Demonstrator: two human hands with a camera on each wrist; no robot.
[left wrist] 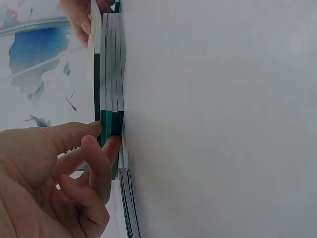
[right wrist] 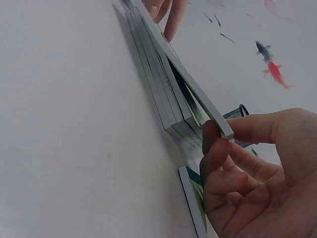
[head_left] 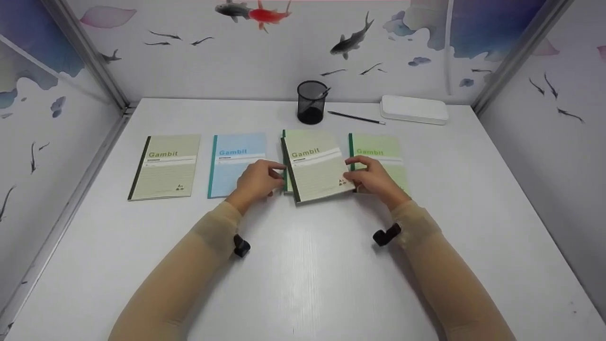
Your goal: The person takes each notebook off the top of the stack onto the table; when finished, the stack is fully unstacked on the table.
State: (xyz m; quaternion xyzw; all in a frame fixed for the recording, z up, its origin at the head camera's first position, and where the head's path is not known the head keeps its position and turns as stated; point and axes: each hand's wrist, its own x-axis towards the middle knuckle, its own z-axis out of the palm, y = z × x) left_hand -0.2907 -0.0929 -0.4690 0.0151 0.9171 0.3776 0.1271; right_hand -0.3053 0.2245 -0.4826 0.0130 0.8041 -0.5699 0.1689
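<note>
A beige-green Gambit notebook [head_left: 317, 173] with a dark spine lies tilted on top of a stack of notebooks [right wrist: 161, 106]. My right hand [head_left: 371, 177] pinches its right edge between thumb and fingers. That edge is raised, with a wedge-shaped gap beneath it in the right wrist view. My left hand [head_left: 258, 180] is at the spine side, its loosely bent fingers touching the stacked spines [left wrist: 106, 119]. A green notebook [head_left: 326, 135] shows under the top one.
A blue notebook [head_left: 236, 166] and a beige-green notebook [head_left: 165, 166] lie to the left. Another green notebook [head_left: 378, 142] lies partly behind the right hand. Along the back are a black mesh pen cup [head_left: 311, 106], a pencil [head_left: 357, 117] and a white case [head_left: 414, 110].
</note>
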